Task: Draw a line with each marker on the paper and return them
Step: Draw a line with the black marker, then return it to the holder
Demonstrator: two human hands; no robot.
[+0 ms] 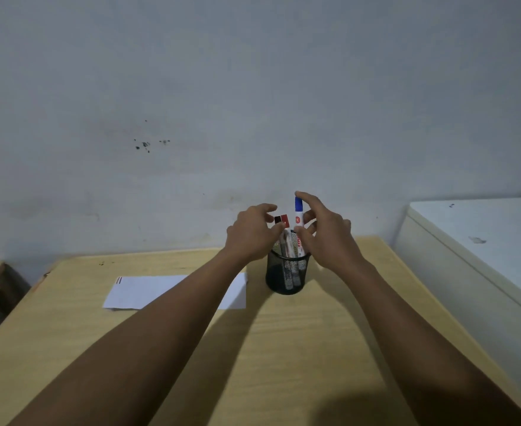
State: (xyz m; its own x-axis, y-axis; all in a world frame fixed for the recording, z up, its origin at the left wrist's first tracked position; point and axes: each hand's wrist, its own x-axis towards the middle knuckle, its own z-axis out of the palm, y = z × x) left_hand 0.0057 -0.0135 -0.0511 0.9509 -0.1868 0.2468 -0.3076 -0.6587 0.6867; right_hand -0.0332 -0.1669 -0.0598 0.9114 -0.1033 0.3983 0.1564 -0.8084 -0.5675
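Pale grey-blue wall (253,87), marked with a few dark specks, backs a light wooden table (283,348) on which the work is set.

Right hand (326,232): raised over the holder, forefinger resting on the blue cap of the blue marker (298,215), thumb and remaining fingers bearing on its white barrel lower down. The hand is closed in a pinch on this marker. The marker stands nearly upright, its lower end inside the holder and its cap well above the rim.

Left hand (253,232): just to the left of the holder, fingers curled and spread toward the tops of the other markers. The fingertips are at the red marker (284,221) and close to the black marker (278,220); whether they actually clamp either one cannot be determined. Both markers stand in the holder, caps up, leaning slightly left.

Mesh pen holder (286,275): black, cylindrical, upright on the table between the two forearms, near the far edge.

Paper (142,292): white sheet lying flat on the table, left of the holder and not touching it. The left forearm crosses over its right portion. Short dark and red marks show at its far left corner.

White cabinet (483,241): stands beside the table on the right.
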